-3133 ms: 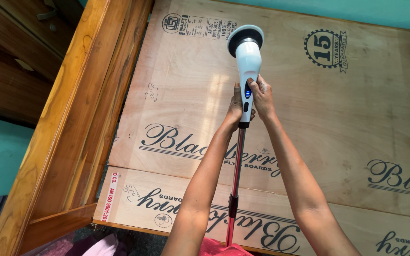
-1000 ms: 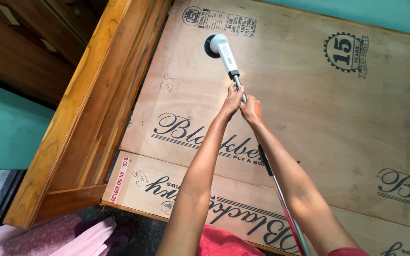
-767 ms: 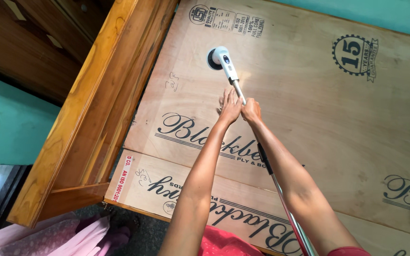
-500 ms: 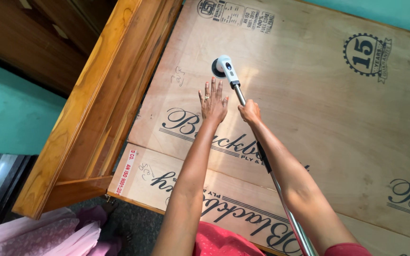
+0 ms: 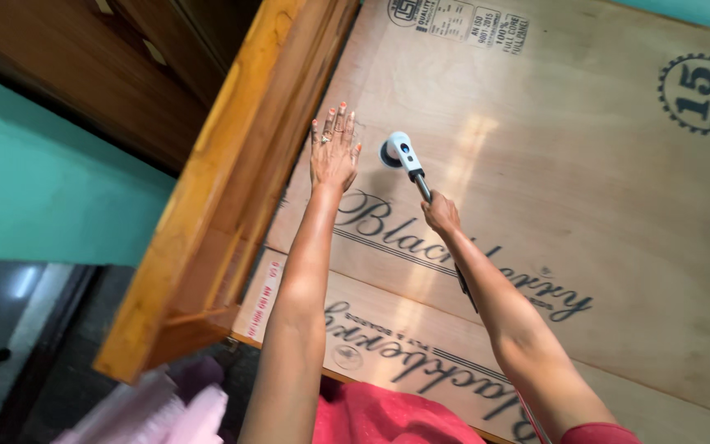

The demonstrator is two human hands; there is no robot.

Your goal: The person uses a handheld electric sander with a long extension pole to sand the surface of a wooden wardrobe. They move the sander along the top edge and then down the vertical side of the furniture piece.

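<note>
As gripped: scrubber (image 5: 408,160) angled up-left.

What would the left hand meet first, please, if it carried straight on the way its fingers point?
Probably the raised wooden side rail. The left hand lies open above the plywood board, fingers pointing up and slightly left toward the rail; depth is unclear.

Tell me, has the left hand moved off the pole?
Yes. The left hand left the pole and now lies flat on the plywood, nearer the wooden frame.
</note>
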